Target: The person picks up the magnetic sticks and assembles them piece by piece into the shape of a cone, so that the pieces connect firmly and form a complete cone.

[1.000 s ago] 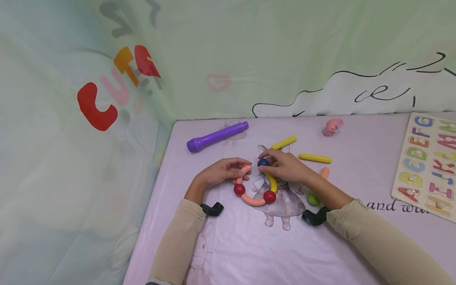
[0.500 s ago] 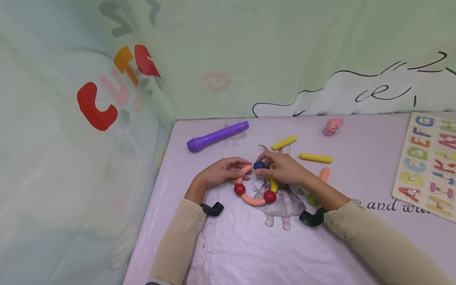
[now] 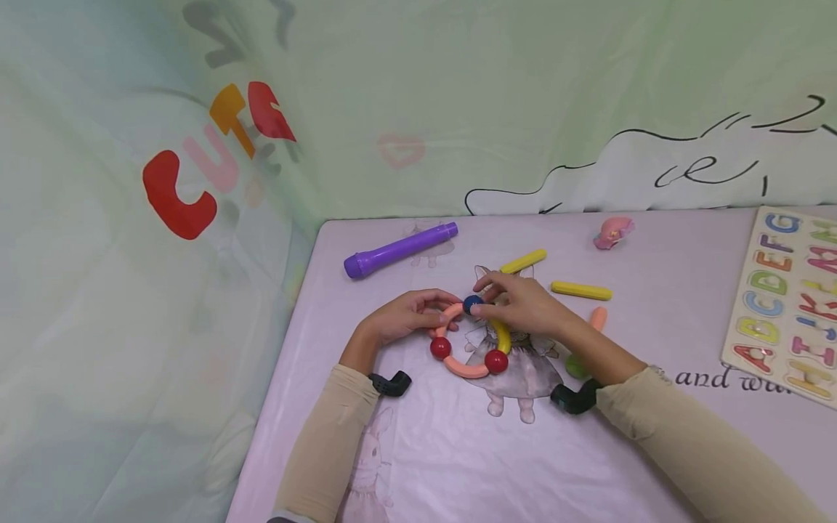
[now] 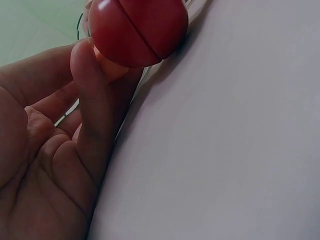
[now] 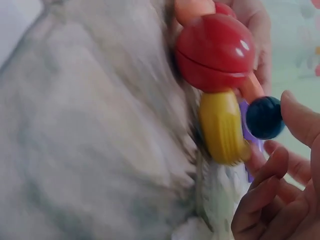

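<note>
A partial ring of curved rods and balls lies on the table between my hands. My left hand (image 3: 405, 317) pinches the upper-left orange rod (image 3: 451, 314), just beyond the left red ball (image 3: 441, 349). Along the bottom, another orange rod (image 3: 467, 370) links that ball to the right red ball (image 3: 496, 362). From there a yellow curved rod (image 3: 503, 338) runs up toward my right hand (image 3: 526, 306), which holds a dark blue ball (image 3: 471, 303) between thumb and fingers. The ball meets the orange rod's upper end; fingers hide whether yellow joins blue.
Two straight yellow sticks (image 3: 581, 290) lie beyond my right hand. An orange stick (image 3: 599, 318) and a green ball (image 3: 575, 366) are partly behind the right forearm. Farther back are a purple toy microphone (image 3: 400, 250) and a pink candy-shaped toy (image 3: 613, 232); at right, an alphabet board (image 3: 781, 305).
My right hand has brought the blue ball leftward, closing the gap to the orange rod's end. My left hand has stayed in place on its rod.
</note>
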### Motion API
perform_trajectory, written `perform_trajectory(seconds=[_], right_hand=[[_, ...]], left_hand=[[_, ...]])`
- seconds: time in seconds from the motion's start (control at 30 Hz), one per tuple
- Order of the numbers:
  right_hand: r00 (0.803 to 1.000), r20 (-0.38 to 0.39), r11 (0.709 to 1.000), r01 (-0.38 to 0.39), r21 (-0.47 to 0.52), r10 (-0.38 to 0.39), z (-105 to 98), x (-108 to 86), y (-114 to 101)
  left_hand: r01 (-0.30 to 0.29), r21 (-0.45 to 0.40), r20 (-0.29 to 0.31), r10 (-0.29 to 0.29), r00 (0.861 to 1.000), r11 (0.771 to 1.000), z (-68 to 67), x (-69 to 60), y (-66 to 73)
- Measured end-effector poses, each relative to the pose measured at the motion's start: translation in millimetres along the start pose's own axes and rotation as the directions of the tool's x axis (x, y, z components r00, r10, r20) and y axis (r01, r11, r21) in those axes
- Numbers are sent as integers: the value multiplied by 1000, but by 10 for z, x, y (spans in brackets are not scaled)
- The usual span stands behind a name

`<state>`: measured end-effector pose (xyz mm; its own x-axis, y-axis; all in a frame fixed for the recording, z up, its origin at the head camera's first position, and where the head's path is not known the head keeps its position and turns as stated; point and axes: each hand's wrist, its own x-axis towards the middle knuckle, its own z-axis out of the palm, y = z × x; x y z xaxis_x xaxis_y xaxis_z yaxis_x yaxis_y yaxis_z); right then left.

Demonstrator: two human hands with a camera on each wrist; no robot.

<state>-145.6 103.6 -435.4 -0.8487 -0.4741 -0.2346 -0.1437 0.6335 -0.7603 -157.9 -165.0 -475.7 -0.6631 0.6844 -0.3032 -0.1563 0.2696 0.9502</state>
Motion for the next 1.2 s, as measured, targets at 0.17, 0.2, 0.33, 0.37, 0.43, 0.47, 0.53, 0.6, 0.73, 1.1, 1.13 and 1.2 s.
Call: perform_trajectory(seconds=[0.17,0.2,0.33,0.37,0.43,0.47,0.53,0.6,0.73,1.1,1.13,1.2], right_hand=[[998,12,998,-61,-3,61,-80,-50,26],[998,19,998,-63,-16,63,-81,-57,37],[998,33,996,-57,-71,60,-53,-82,75],[998,31,995,-54,-86,57,-40,-86,76],[998,19,991,-51,-126,54,-16,-92,72],[999,12,989,-47,-143,49,-8,-97,61],[999,-5,982,-51,-182,51,5,-106,41],[998,-25,974,-60,-216,56,13,-116,19],[997,-58,969,-67,-237,55,6,-137,-24],[998,-2,992,-62,-113,62,-142,-134,-18],[998,5,993,-56,-106,57,-148,-128,-4],[999,17,995,-48,-85,49,-147,-113,24]], left_hand=[[13,13,-44,-12,999,1000,17,-4,13],[17,35,-66,-15,998,999,24,-9,21],[37,213,-184,3,983,976,55,-15,70],[43,267,-214,16,977,963,62,-18,84],[58,350,-259,37,965,935,72,-19,111],[65,389,-274,48,961,919,74,-19,122],[78,443,-283,57,957,893,79,-13,140],[84,478,-269,55,961,874,87,-6,151],[83,524,-225,44,973,848,124,-2,192],[116,577,-196,-1,981,808,214,-15,251],[115,576,-193,-2,981,809,209,-16,246],[117,571,-190,-8,982,812,195,-13,226]])
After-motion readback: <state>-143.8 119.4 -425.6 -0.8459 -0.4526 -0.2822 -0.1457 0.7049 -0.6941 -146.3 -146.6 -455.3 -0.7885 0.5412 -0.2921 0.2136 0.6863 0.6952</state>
